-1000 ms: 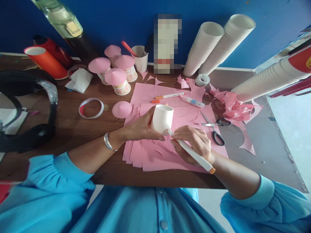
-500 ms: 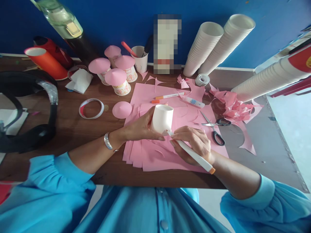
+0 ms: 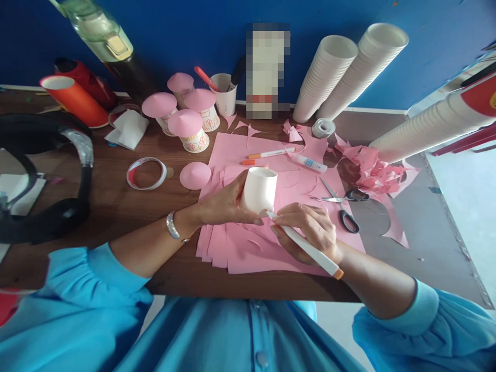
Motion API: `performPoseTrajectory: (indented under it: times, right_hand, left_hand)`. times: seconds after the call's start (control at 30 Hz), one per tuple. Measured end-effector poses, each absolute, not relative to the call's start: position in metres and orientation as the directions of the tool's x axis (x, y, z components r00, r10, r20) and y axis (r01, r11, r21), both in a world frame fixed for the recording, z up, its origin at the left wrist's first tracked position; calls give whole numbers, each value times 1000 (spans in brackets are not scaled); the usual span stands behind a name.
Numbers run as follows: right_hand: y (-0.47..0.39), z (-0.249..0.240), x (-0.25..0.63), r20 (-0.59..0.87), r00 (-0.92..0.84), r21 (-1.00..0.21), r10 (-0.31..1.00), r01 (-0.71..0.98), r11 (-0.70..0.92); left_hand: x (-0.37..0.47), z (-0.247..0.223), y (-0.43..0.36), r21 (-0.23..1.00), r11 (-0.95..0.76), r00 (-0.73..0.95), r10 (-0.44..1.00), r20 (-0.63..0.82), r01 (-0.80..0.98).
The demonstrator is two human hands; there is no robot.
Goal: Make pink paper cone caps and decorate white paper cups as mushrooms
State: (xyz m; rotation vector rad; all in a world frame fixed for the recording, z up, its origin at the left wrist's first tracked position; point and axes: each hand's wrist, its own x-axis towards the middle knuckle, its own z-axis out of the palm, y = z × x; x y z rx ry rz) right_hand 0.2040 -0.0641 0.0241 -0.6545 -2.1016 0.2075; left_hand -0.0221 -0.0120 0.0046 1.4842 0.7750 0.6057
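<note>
A white paper cup (image 3: 259,190) is gripped in my left hand (image 3: 228,201), tilted a little, above a stack of pink paper sheets (image 3: 240,256). My right hand (image 3: 308,230) is closed around a white marker pen (image 3: 310,248) with an orange end. Its tip meets the cup's side low down, near my left fingertips; any mark there is too small to make out. Behind the cup, another marker (image 3: 271,153), its loose orange cap (image 3: 248,162) and a glue bottle (image 3: 310,163) lie on the pink paper. Scissors (image 3: 344,199) rest open to the right.
Several drawn-on cups with pink cone roofs (image 3: 186,124) stand at the back left, beside a pen cup (image 3: 225,95). A loose pink cone (image 3: 195,175) and a tape roll (image 3: 146,173) lie leftward. Tall cup stacks (image 3: 325,77) and crumpled pink scraps (image 3: 377,170) are rightward.
Almost nothing differs. Both hands keep the cup and marker in the same place; the whole view has shifted very slightly.
</note>
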Motion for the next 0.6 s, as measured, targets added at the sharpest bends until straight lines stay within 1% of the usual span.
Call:
performPoseTrajectory:
  times: [0.6]
  right_hand:
    - [-64,24,204,721,-452,-383,526,373,845]
  left_hand:
    - [-21,4,-12,996,18,629,774,-67,85]
